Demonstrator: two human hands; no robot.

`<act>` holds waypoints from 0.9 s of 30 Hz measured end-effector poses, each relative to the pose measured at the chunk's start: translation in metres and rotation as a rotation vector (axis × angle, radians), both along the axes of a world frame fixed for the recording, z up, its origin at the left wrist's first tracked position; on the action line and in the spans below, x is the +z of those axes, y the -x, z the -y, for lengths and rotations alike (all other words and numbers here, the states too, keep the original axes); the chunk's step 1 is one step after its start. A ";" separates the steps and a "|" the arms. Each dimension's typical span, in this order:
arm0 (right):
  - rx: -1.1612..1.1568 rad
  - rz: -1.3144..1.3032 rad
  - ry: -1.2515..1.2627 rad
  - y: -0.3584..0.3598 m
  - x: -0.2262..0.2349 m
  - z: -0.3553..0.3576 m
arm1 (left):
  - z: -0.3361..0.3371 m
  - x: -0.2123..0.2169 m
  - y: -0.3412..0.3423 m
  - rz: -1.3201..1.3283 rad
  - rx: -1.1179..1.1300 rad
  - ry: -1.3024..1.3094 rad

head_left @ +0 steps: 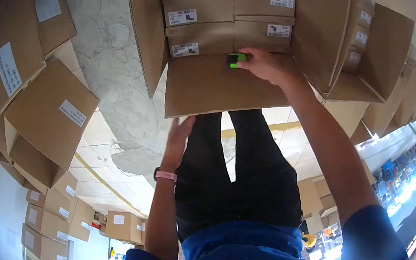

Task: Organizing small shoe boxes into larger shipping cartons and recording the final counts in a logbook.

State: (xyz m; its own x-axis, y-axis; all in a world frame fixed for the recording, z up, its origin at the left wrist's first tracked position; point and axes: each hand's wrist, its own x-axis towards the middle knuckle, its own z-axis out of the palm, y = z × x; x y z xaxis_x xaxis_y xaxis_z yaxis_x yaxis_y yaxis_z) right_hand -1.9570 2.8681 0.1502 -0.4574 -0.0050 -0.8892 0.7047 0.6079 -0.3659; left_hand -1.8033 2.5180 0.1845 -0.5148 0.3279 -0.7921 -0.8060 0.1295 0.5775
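Note:
In front of me stands an open carton with its near flap (215, 87) folded down toward me. Several brown shoe boxes (202, 19) are stacked inside, each with a white label that pictures a shoe. My right hand (265, 67) is closed around a small green and black tool (236, 60) over the flap, close to the lowest boxes; its exact kind is not clear. At the flap's near left corner is my left hand (180, 133), its fingers stretched up at the edge and partly hidden. A pink band (165, 176) circles the left wrist.
On the left, open cartons (52, 104) with white labels crowd close. Another open carton (375, 53) with boxes inside adjoins on the right. Stacked cartons (46, 224) stand farther off at the lower left. The floor (106, 30) is patchy grey concrete beside pale tiles.

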 end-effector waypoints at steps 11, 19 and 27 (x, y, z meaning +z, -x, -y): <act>-0.042 -0.318 0.234 0.024 -0.186 0.080 | -0.081 -0.026 0.012 0.089 -0.514 0.846; -0.165 -0.499 0.081 0.107 -0.184 0.079 | -0.091 -0.047 0.030 0.152 -0.497 0.900; -0.532 -0.454 0.170 0.236 -0.173 0.054 | -0.106 -0.044 0.050 0.157 -0.465 0.853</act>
